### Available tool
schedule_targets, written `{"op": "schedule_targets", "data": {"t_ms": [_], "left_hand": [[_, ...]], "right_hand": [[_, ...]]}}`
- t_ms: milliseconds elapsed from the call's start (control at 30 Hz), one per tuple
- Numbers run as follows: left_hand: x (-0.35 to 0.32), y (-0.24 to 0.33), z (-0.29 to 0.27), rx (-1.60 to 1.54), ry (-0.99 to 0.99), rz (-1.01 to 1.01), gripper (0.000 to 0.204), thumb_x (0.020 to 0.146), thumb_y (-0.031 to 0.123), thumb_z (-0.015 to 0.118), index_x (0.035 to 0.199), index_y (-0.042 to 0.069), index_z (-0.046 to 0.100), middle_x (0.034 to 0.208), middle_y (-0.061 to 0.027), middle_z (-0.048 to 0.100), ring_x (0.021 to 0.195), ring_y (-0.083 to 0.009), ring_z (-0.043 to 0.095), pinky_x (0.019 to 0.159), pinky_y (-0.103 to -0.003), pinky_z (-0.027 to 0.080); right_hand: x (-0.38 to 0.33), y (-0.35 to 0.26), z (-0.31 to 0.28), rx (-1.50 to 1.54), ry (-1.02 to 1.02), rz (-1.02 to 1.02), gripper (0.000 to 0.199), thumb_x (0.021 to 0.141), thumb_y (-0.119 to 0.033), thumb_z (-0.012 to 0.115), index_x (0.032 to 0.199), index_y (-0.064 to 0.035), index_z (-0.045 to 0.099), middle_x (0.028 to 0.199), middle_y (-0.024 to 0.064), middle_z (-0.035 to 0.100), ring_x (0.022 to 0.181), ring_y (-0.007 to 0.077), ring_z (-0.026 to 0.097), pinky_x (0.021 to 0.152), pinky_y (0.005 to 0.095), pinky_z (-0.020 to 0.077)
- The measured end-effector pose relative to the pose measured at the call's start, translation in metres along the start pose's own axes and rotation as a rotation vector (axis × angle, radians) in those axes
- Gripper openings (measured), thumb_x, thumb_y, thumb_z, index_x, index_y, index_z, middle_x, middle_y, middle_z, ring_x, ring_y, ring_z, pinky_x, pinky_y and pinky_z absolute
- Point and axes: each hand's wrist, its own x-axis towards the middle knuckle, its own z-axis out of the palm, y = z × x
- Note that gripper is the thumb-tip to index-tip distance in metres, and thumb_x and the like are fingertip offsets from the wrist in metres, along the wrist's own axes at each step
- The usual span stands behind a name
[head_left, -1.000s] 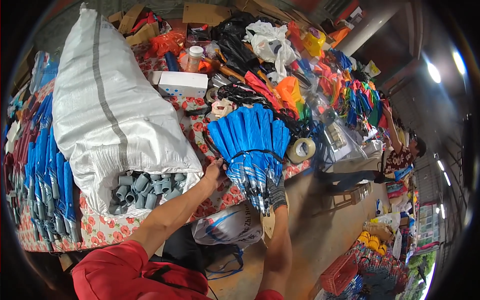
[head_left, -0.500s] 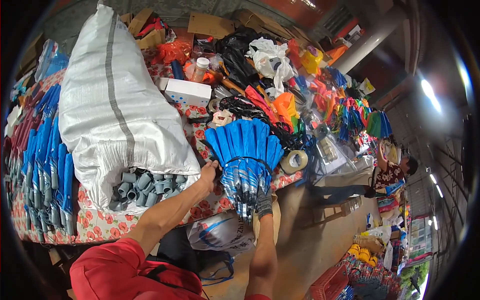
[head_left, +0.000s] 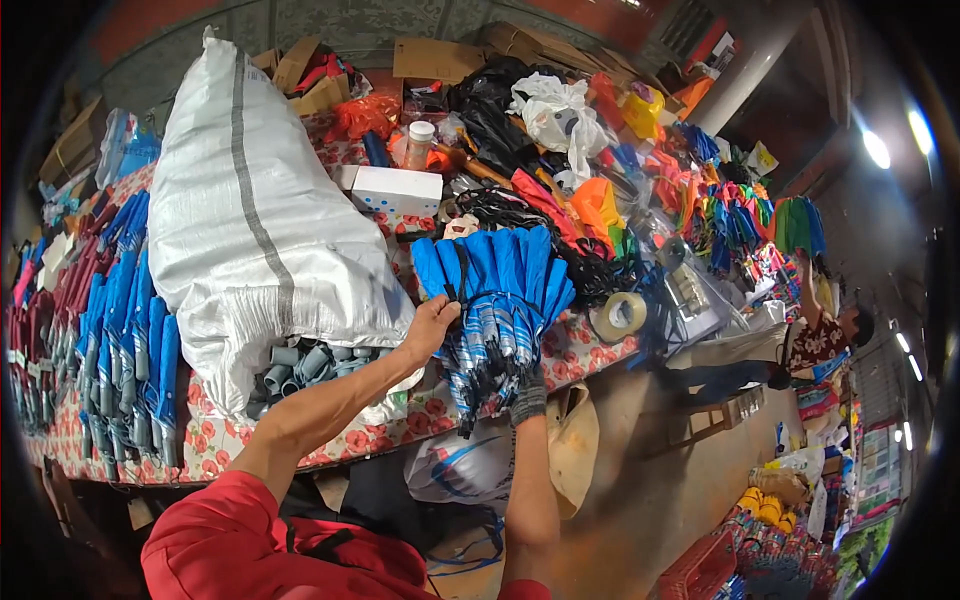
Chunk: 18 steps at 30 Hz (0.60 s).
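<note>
A bundle of blue folded umbrellas stands tilted at the table's front edge, with silvery lower parts and a dark cord around its middle. My left hand is closed at the bundle's left side, fingers pinching the dark cord. My right hand, in a grey glove, wraps round the lower end of the bundle; part of its fingers is hidden behind it. Left of the bundle, a large white woven sack lies with its mouth towards me, and grey plastic tube-shaped pieces show in it.
More blue umbrellas and dark red ones lie at the left. A tape roll, a white box and a jar are on the flowered tablecloth. Another person is at the right.
My left hand has moved up and right onto the bundle's cord. The bundle has tilted slightly, with its lower end still in my right hand. The whole view has shifted a little.
</note>
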Motion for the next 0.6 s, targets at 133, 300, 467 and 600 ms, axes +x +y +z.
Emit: {"op": "schedule_targets", "data": {"t_ms": [133, 300, 467, 600], "left_hand": [[0.015, -0.030, -0.045, 0.179, -0.007, -0.043, 0.025, 0.097, 0.024, 0.064, 0.079, 0.008, 0.056, 0.072, 0.0025, 0.051, 0.066, -0.0065, 0.044, 0.059, -0.028, 0.038], [0.014, -0.035, -0.055, -0.172, 0.098, -0.280, 0.020, 0.096, 0.027, 0.066, 0.087, 0.009, 0.063, 0.077, 0.0004, 0.062, 0.064, -0.0094, 0.055, 0.058, -0.028, 0.045], [0.008, -0.022, -0.060, -0.183, 0.062, -0.339, 0.020, 0.096, 0.027, 0.066, 0.086, 0.009, 0.063, 0.077, 0.0000, 0.064, 0.064, -0.0112, 0.060, 0.058, -0.029, 0.050], [-0.006, -0.026, -0.088, -0.185, 0.106, -0.341, 0.024, 0.098, 0.027, 0.063, 0.084, 0.008, 0.060, 0.073, -0.0003, 0.061, 0.061, -0.0105, 0.057, 0.055, -0.028, 0.047]], "right_hand": [[0.050, -0.052, 0.023, 0.697, 0.208, 0.241, 0.050, 0.095, -0.002, 0.058, 0.142, -0.0090, 0.047, 0.132, 0.0087, 0.061, 0.109, 0.0231, 0.062, 0.091, 0.0396, 0.0521], [0.047, -0.092, 0.022, 0.097, 0.441, 0.295, 0.051, 0.091, -0.002, 0.065, 0.139, -0.0046, 0.049, 0.132, 0.0114, 0.060, 0.108, 0.0240, 0.061, 0.092, 0.0363, 0.0505], [0.008, -0.130, 0.036, 0.089, 0.591, 0.049, 0.047, 0.091, -0.005, 0.066, 0.136, -0.0030, 0.053, 0.130, 0.0149, 0.060, 0.111, 0.0263, 0.060, 0.098, 0.0382, 0.0476], [0.000, -0.257, 0.098, -0.295, 0.872, 0.055, 0.039, 0.091, -0.009, 0.065, 0.129, -0.0020, 0.059, 0.123, 0.0186, 0.062, 0.112, 0.0307, 0.059, 0.101, 0.0425, 0.0453]]}}
